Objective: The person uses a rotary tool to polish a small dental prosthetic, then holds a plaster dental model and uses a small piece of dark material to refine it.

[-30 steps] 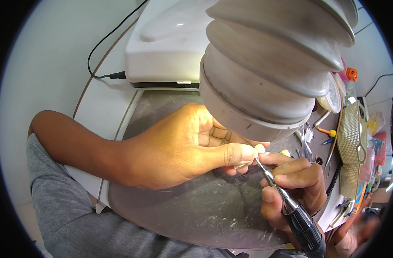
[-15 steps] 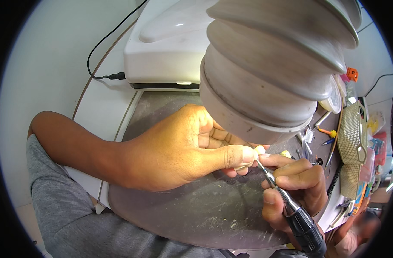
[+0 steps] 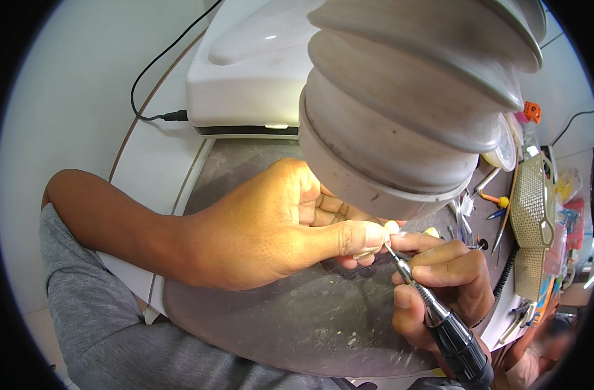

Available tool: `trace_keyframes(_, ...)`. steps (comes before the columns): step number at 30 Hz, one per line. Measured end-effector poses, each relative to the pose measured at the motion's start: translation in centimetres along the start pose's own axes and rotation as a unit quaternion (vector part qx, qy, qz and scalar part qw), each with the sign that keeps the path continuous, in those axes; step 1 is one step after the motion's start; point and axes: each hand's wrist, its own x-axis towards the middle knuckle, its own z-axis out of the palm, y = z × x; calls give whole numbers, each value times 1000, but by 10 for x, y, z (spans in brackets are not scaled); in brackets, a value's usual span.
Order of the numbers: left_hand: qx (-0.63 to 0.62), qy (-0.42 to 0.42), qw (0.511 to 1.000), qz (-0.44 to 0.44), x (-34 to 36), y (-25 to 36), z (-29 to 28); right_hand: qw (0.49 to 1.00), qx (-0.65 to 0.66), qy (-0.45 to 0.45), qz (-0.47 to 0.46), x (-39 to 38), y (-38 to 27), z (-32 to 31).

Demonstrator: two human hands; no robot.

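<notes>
The left hand point(image 3: 274, 224) pinches a small pale yellow piece point(image 3: 392, 226) at its thumb tip, and the right hand point(image 3: 464, 273) grips a rotary handpiece point(image 3: 454, 338) – long, slanting up and left – its thin tip just beside or touching the piece, I can't tell.

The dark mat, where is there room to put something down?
The biggest bare patch of mat, with pale specks, lies below the left hand, above the grey cloth, left of the tool. A smaller one lies between the white box and that hand. It's crowded on the right, near the basket, where small things lie.
</notes>
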Motion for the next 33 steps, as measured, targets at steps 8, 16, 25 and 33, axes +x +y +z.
trace_keyframes(8, -4, -6, 1000, 5, 1, 0, 1, 1000, 1, 8, 6, -2, -2, 0)
trace_keyframes(16, -3, -14, 1000, 0, 2, -2, 0, 1000, -6, 1, 8, -1, -5, -2)
trace_keyframes(25, 0, -13, 1000, 0, 1, 3, 2, 1000, 1, 6, 7, -1, -3, -2)
trace_keyframes(33, 4, 1, 1000, 3, 0, 1, 1, 1000, 19, 2, 15, -2, 0, 0)
